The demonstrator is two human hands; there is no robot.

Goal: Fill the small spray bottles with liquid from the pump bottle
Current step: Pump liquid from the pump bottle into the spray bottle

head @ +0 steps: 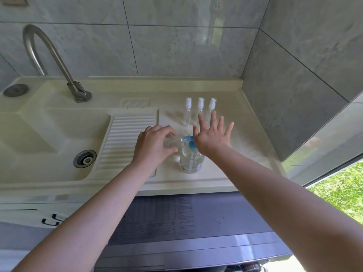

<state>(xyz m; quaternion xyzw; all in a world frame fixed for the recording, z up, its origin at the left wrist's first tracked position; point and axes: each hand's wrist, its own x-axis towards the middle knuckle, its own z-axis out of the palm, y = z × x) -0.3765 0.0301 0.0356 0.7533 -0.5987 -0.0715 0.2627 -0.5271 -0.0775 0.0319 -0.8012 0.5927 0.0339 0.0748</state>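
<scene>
**Pressing the pump over an uncapped spray bottle**

Holding a small clear spray bottle (172, 143) tilted almost on its side, the left hand (152, 146) has its grip curled round the bottle's body, thumb below and fingers above. The bottle's open mouth points right and meets the blue spout of the pump bottle (191, 160), which stands upright on the cream bench (196, 181) near its front edge. That pump bottle is clear, with liquid and a dip tube showing through its wall.

The right hand (211, 137) lies flat on the blue pump head, fingers straight and spread; its grip is open, pressing with the palm and holding nothing.

Behind the hands, three more small spray bottles (188, 112) stand upright in a row on the bench, each with a white spray top. The fingertips of the right hand partly cover the two on the right.

To the left, a ribbed draining board (127, 138) slopes into the sink (49, 134), where a metal drain is set in the floor. A curved steel tap (49, 54) rises behind the basin. Grey tiles (176, 52) cover the wall.
</scene>
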